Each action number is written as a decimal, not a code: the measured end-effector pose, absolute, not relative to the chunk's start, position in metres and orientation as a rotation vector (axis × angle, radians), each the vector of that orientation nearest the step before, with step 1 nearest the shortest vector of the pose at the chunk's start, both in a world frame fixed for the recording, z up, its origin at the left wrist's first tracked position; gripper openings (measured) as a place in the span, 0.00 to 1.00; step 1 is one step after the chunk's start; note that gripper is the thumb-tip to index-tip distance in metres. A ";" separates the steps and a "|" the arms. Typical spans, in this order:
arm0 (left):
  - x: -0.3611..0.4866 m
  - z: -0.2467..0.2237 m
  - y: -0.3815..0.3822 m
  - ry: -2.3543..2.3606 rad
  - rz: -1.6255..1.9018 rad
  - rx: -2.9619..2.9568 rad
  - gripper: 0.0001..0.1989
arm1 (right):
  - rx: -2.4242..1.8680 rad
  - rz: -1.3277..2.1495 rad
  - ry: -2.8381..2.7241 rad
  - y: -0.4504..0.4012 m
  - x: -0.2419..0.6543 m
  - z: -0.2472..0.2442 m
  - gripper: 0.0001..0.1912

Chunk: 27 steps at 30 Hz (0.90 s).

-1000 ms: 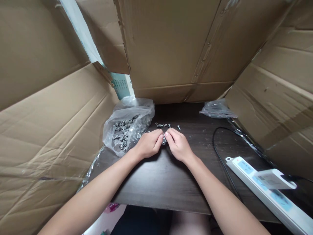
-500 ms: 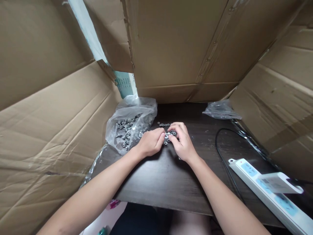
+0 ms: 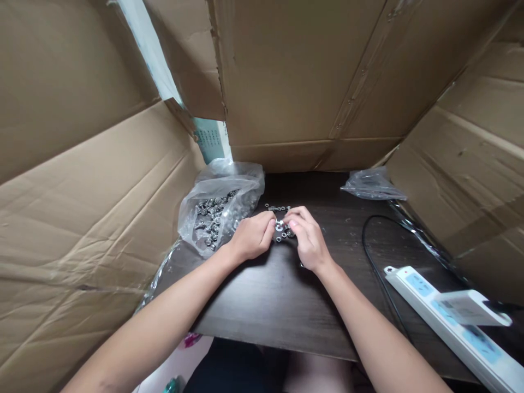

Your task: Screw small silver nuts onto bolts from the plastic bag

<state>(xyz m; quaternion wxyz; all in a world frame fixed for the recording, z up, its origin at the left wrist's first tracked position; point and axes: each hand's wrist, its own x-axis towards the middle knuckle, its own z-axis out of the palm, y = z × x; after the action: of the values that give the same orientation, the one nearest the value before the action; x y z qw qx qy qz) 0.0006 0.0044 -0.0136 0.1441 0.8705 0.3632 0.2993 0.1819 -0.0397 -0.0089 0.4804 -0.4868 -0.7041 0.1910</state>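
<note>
Between my hands is a small silvery bolt (image 3: pixel 279 222), held just above the dark table. My left hand (image 3: pixel 254 238) is closed, thumb against curled fingers, around the bolt's left end. From the other side, the bent fingers and thumb of my right hand (image 3: pixel 309 239) pinch its right end, which they mostly hide. Loose small nuts (image 3: pixel 279 239) and other metal pieces lie on the tabletop under and behind my hands. A clear plastic bag (image 3: pixel 192 204) sits left of my left hand, its mouth open, with many bolts (image 3: pixel 213 218) inside.
Cardboard walls (image 3: pixel 286 76) surround the dark table (image 3: pixel 266 305) at the back and sides. A flat clear plastic bag (image 3: pixel 373 184) lies at the back right. On the right are a black cable (image 3: pixel 363 234) and a white power strip (image 3: pixel 454 327) with a white plug-in block (image 3: pixel 466 307).
My right fingers have shifted slightly and turned about the bolt's right end. The left hand keeps its closed hold. The whole view has moved a little.
</note>
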 end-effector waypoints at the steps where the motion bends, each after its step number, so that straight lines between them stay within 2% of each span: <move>1: 0.000 -0.013 0.005 1.062 0.872 2.508 0.16 | -1.224 0.445 -1.724 -0.040 0.182 -0.009 0.23; 3: 0.000 -0.013 0.005 1.082 0.881 2.505 0.16 | -1.258 0.404 -1.706 -0.039 0.184 -0.008 0.23; 5: 0.000 -0.013 0.005 1.088 0.869 2.501 0.16 | -1.204 0.391 -1.683 -0.039 0.185 -0.006 0.15; 6: 0.001 -0.013 0.005 1.092 0.862 2.497 0.16 | -1.172 0.394 -1.684 -0.039 0.186 -0.006 0.14; 9: 0.001 -0.012 0.005 1.133 0.877 2.480 0.16 | -1.194 0.383 -1.765 -0.039 0.187 -0.005 0.14; 12: 0.001 -0.012 0.005 1.177 0.914 2.470 0.17 | -1.299 0.301 -1.776 -0.038 0.189 -0.004 0.18; 15: 0.002 -0.013 0.005 1.130 0.921 2.482 0.16 | -1.263 0.285 -1.711 -0.037 0.189 -0.003 0.09; 17: 0.002 -0.015 0.005 1.070 0.901 2.491 0.14 | -1.220 0.322 -1.707 -0.037 0.187 -0.003 0.07; 27: 0.004 -0.016 0.004 0.944 0.867 2.493 0.09 | -1.213 0.430 -1.808 -0.034 0.181 -0.012 0.11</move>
<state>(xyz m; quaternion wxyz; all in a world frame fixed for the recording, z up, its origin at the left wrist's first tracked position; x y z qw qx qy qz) 0.0042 0.0040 -0.0165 0.1684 0.8767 0.3320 0.3048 0.1810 -0.0344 -0.0117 0.4451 -0.4896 -0.7294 0.1735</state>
